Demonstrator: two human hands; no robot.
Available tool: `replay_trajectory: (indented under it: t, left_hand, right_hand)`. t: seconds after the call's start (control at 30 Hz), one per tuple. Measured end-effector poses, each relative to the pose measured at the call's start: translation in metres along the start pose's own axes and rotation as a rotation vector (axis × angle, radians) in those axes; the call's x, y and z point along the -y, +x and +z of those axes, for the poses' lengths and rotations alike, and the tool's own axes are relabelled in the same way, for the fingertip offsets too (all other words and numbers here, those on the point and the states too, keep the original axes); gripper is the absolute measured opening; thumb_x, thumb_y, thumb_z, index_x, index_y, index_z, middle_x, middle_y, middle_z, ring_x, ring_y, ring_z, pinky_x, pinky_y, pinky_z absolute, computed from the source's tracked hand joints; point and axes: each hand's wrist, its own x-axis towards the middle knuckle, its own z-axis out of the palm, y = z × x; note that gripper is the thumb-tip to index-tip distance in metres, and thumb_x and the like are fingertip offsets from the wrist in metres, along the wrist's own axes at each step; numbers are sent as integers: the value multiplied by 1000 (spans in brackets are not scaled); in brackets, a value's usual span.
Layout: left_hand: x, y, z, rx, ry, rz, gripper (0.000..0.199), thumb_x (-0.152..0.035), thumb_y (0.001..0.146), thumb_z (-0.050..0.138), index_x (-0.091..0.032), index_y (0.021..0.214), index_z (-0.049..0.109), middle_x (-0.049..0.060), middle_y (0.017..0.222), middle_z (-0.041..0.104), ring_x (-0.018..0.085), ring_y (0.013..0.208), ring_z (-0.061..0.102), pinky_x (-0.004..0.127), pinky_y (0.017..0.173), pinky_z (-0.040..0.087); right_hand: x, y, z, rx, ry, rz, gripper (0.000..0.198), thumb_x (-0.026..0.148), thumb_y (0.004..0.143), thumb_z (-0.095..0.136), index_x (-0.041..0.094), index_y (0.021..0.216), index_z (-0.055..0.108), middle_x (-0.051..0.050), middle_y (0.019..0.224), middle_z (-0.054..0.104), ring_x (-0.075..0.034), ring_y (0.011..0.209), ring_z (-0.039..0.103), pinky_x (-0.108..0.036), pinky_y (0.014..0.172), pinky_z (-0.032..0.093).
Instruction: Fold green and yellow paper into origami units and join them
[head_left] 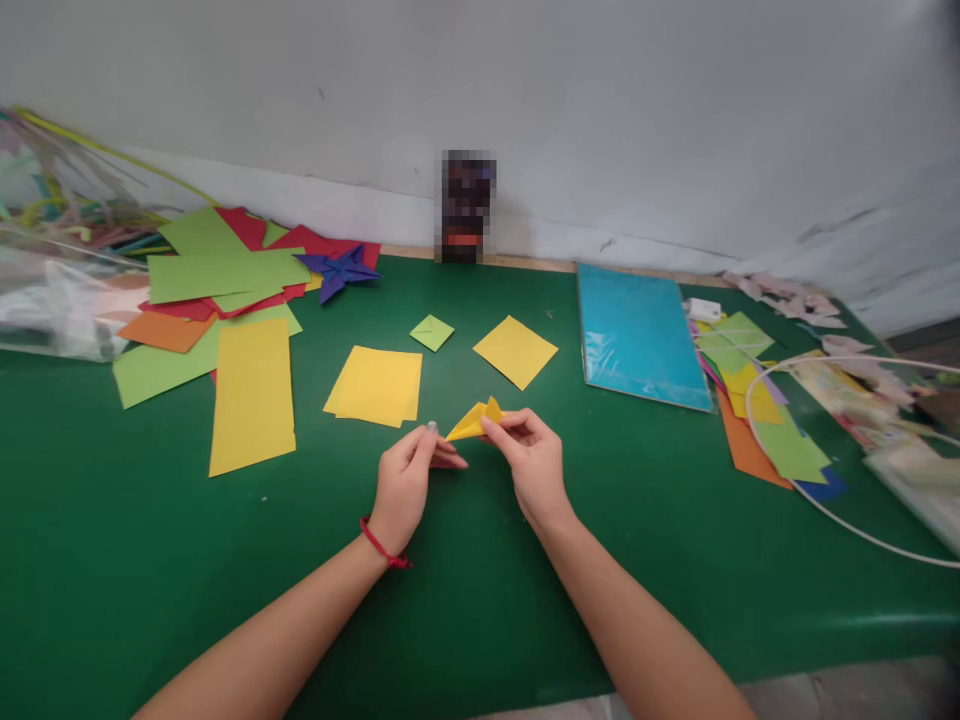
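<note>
A small folded piece of yellow paper [471,422], with a pointed left end and a raised flap, is pinched between the thumb and fingers of my right hand [538,462]. My left hand [409,475] is just left of the paper's tip, thumb up and fingers stretched out under it; whether they touch the tip is hard to see. A red cord bracelet circles the left wrist. Beyond the hands lie a small folded green paper square [432,332], a yellow square sheet [516,351] turned cornerwise, and a few stacked yellow squares [377,385].
Loose green, red and orange sheets [225,275], a yellow strip [255,395] and a purple folded star [341,272] lie left. To the right are a blue paper pack [641,335], more coloured sheets [780,430] and a white cable [806,492]. A blurred upright object [466,205] leans against the wall.
</note>
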Motion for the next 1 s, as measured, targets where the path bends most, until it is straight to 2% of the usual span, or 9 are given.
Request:
replay_trajectory:
  t: [0.07, 0.13, 0.2, 0.27, 0.43, 0.67, 0.8, 0.93, 1.0]
  left_hand:
    - [1, 0, 1, 28, -51, -2, 36, -44, 88, 40, -14, 84, 59, 7, 75, 70, 19, 71, 68, 32, 70, 53]
    - [2, 0, 1, 82, 6, 24, 31, -43, 86, 46, -15, 88, 58, 5, 78, 69, 18, 74, 67, 31, 71, 53]
    - [3, 0, 2, 124, 105, 55, 25, -41, 83, 52, -17, 84, 58, 2, 73, 67, 16, 67, 65, 28, 67, 53]
    - [4, -1, 2, 139, 161, 68, 24, -40, 84, 51, -18, 79, 56, 0, 68, 65, 14, 59, 62, 26, 61, 52]
    - [7, -1, 3, 129, 121, 40, 31, -41, 89, 42, -16, 78, 58, 4, 69, 67, 14, 58, 63, 26, 58, 51]
    - [9, -3, 3, 140, 103, 3, 44, -50, 88, 39, -15, 68, 59, 4, 56, 65, 15, 52, 63, 25, 56, 49]
    - [6, -3, -1, 130, 105, 32, 54, -49, 91, 28, -13, 71, 63, 9, 65, 68, 16, 59, 65, 27, 58, 50]
    - [4, 0, -6, 113, 252, 134, 33, -45, 87, 43, -18, 96, 60, 5, 82, 70, 17, 71, 65, 27, 62, 50]
    - [4, 0, -6, 116, 347, 174, 26, -42, 85, 48, -21, 92, 61, 2, 79, 69, 17, 71, 65, 27, 66, 50]
  right_hand:
    - [0, 0, 0, -1, -1, 10, 21, 29, 65, 74, 18, 66, 56, 1, 77, 62, -15, 73, 64, -34, 75, 54]
    - [-1, 0, 1, 22, -16, 21, 22, 30, 65, 75, 18, 66, 56, 1, 77, 63, -15, 73, 64, -34, 75, 54]
    - [0, -2, 2, 52, -48, 22, 22, 31, 65, 74, 18, 66, 56, 0, 77, 64, -16, 72, 64, -34, 75, 54]
    - [0, -3, 2, 66, -77, 14, 22, 31, 65, 74, 18, 66, 56, 0, 77, 65, -16, 71, 65, -34, 74, 54]
    - [2, -3, 1, 60, -103, 2, 21, 31, 65, 74, 19, 66, 57, 0, 76, 64, -16, 71, 64, -34, 73, 54]
    - [4, -2, 1, 51, -71, 31, 23, 32, 64, 75, 18, 65, 57, 0, 77, 64, -15, 70, 63, -34, 72, 55]
    - [3, 1, -2, 26, -44, 51, 24, 32, 63, 75, 18, 64, 56, 1, 72, 61, -15, 69, 62, -34, 72, 56]
    - [2, 3, -4, 23, -29, 89, 26, 34, 62, 75, 19, 65, 55, 1, 69, 59, -16, 70, 62, -36, 73, 56]
    - [2, 3, -4, 33, -28, 108, 27, 35, 61, 76, 18, 65, 55, 1, 70, 60, -16, 70, 62, -36, 73, 56]
